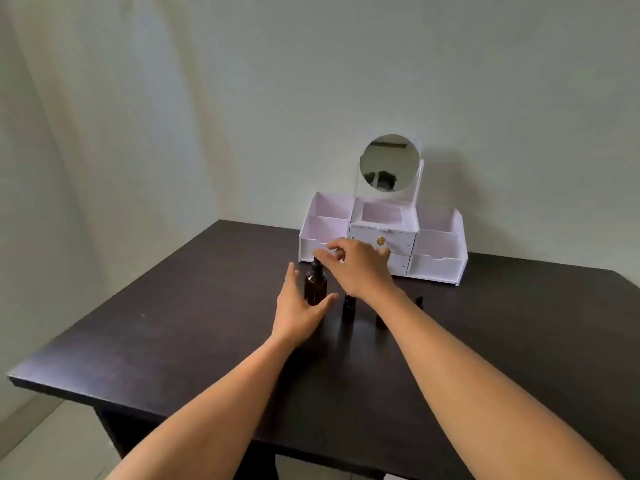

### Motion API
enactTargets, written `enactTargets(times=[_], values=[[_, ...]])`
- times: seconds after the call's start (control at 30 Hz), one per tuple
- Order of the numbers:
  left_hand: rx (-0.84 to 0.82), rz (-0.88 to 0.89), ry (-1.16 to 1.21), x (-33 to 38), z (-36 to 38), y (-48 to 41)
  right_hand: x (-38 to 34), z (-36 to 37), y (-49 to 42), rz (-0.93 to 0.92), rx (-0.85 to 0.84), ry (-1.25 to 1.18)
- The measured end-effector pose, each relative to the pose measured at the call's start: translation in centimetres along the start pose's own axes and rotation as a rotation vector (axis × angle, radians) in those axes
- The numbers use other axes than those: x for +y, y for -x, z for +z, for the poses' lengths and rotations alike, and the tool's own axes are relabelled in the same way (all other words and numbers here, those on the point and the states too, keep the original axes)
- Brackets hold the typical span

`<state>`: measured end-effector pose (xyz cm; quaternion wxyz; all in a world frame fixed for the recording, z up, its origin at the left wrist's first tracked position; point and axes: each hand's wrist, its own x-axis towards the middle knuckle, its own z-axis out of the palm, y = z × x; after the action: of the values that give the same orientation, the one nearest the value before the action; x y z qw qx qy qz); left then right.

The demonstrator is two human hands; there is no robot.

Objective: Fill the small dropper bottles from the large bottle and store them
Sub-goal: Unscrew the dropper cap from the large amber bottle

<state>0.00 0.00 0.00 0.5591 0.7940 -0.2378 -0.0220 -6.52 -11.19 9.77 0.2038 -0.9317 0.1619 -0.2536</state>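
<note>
Right forearm [450, 344] partly hides dropper bottles [347, 308] before the organizer [437, 269].

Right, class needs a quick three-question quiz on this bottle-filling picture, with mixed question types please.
1. True or false: the large bottle lies on its side.
2. Which hand is over that bottle's top?
3. Fill in: the mirror on the white organizer is ____ in shape.
Key: 1 false; 2 the right hand; 3 round.
</note>
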Motion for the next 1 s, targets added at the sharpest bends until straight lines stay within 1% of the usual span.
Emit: enactTargets(times=[0.1, 0.27, 0.57, 0.87, 1.0], values=[[-0.035, -0.022, 0.044, -0.2, 0.4, -0.9, -1.1, 0.0, -2.3, 0.044, -0.180, 0.100], [-0.018, -0.012, -0.011, -1.3, 0.5, -1.5, -1.5, 0.6, -4.3, -0.018, -0.325, 0.241], [-0.033, 0.001, -0.039, -1.6, 0.5, -1.5, -2.5, 0.4, -5.3, -0.173, -0.459, 0.340], [-0.043, -0.005, -0.037, -1.4, 0.5, -1.4, -2.1, 0.2, -5.4, -0.245, -0.492, 0.264], [-0.042, -0.003, -0.032, -1.5, 0.6, -1.5, -2.0, 0.3, -5.5, -0.273, -0.511, 0.286]])
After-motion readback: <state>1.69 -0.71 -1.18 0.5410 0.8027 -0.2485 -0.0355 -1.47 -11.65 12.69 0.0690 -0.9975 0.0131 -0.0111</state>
